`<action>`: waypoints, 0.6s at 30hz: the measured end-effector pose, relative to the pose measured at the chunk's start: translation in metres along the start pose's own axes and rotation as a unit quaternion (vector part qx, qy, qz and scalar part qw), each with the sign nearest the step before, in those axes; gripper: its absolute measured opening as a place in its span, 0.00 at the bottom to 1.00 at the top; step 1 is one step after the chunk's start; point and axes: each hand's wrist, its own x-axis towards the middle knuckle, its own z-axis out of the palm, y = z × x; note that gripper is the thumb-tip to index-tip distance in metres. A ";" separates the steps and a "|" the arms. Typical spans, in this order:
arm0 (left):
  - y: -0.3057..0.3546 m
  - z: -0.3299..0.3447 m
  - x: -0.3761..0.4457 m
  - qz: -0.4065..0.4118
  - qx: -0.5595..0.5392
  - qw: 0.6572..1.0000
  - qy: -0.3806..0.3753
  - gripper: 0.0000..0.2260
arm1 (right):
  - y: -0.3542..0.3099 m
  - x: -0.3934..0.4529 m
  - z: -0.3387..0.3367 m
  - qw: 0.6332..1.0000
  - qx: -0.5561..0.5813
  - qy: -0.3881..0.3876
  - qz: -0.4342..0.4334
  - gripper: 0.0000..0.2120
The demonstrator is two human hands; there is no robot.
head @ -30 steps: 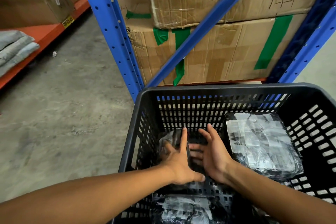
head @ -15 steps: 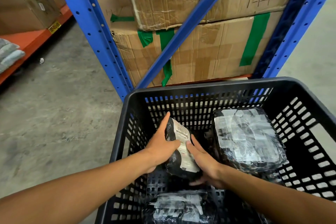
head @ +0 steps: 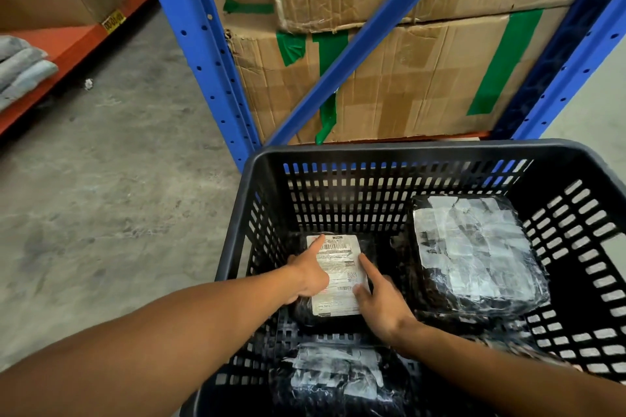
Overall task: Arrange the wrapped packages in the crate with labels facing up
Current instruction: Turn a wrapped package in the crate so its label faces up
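A black slatted crate (head: 399, 154) fills the lower right of the view. A small black wrapped package (head: 338, 278) lies flat on its floor at the far left, white label up. My left hand (head: 310, 272) rests on the label's left side with the forefinger stretched out. My right hand (head: 381, 303) presses the package's right edge, forefinger on the label. A larger package (head: 474, 254) covered in clear tape lies at the right. Another taped package (head: 335, 377) lies at the near side.
A blue steel rack upright (head: 200, 51) and diagonal brace (head: 366, 41) stand just behind the crate, with taped cardboard boxes (head: 406, 78) on the shelf. Bare concrete floor (head: 111, 179) lies to the left. An orange shelf (head: 61, 44) with grey folded cloth (head: 23, 68) is at far left.
The small package went from face down, through standing on edge between my hands, to lying flat with its label up. My hands now rest on top of it.
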 end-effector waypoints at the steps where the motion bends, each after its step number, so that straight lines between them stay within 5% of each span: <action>1: -0.001 0.001 0.001 -0.001 0.007 1.000 -0.001 0.45 | 0.002 0.000 0.001 1.000 -0.017 -0.001 0.002 0.29; 8: -0.005 0.004 0.003 -0.004 0.049 0.999 -0.004 0.45 | 0.000 0.003 0.006 0.993 -0.110 -0.034 0.007 0.34; 14: -0.003 0.003 -0.003 0.008 0.037 0.999 -0.006 0.43 | -0.002 0.004 0.000 0.998 -0.032 -0.034 0.041 0.25; 18: -0.001 -0.001 -0.003 0.011 0.048 0.998 -0.025 0.43 | -0.002 0.001 0.000 0.996 -0.071 -0.027 0.037 0.29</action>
